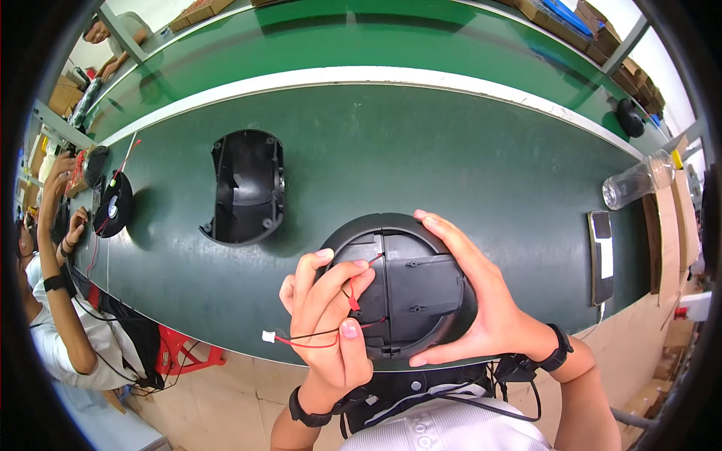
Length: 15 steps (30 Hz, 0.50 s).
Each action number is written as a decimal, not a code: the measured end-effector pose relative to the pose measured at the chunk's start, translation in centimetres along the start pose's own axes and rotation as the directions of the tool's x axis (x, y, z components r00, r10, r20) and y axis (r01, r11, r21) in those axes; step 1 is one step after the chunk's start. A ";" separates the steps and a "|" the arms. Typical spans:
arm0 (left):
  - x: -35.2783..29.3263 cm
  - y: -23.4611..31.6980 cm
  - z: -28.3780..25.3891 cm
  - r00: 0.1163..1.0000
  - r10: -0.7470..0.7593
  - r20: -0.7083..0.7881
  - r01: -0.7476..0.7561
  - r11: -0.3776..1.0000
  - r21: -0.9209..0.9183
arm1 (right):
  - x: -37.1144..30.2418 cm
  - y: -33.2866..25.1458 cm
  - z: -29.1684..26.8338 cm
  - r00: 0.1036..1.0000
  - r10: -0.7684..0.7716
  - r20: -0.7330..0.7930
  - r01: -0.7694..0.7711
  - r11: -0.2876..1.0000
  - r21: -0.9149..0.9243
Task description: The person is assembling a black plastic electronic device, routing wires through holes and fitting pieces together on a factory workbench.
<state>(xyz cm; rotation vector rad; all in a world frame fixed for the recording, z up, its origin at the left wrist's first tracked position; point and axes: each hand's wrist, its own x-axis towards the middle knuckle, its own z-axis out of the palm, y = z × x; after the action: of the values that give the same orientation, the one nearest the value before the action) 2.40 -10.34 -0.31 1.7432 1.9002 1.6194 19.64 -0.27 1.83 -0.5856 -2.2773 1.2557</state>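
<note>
A round black plastic housing (423, 289) with a seam down its middle is held at the table's near edge. My right hand (489, 304) wraps its right side, fingers at the far rim and thumb at the near rim. Closed at the housing's left side, my left hand (327, 319) has thin red and black wires (316, 340) between thumb and fingers. These wires end in a small white plug (268, 337) left of the hand. A red connector (353, 302) shows by the fingers on another lead. Part of the housing's left side is hidden behind the left hand.
An open black half-shell (252, 188) lies on the green table (391, 158). Farther left, a co-worker's hands are near a round black part (114, 207) with wires. A phone (600, 255) and a clear bottle (635, 184) are at the right, beside cardboard (668, 240).
</note>
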 end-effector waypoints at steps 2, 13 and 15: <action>-0.2 0.2 -0.2 0.998 -0.036 0.046 0.034 0.999 0.041 | 0.0 -0.2 -0.2 1.000 0.015 0.004 -0.015 1.000 -0.021; 0.1 0.0 0.1 0.999 -0.024 -0.021 0.023 0.998 -0.053 | 0.5 0.9 -0.3 0.999 -0.030 0.028 0.030 0.999 0.020; 0.0 0.0 0.1 0.999 -0.027 -0.023 0.025 0.998 -0.063 | 0.4 1.0 -0.3 0.999 -0.043 0.030 0.042 0.998 0.043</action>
<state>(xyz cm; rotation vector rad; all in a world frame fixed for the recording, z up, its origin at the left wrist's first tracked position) 2.48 -10.22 -0.35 1.6752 1.8531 1.6796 19.60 0.63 1.21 -0.5030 -2.2702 1.2977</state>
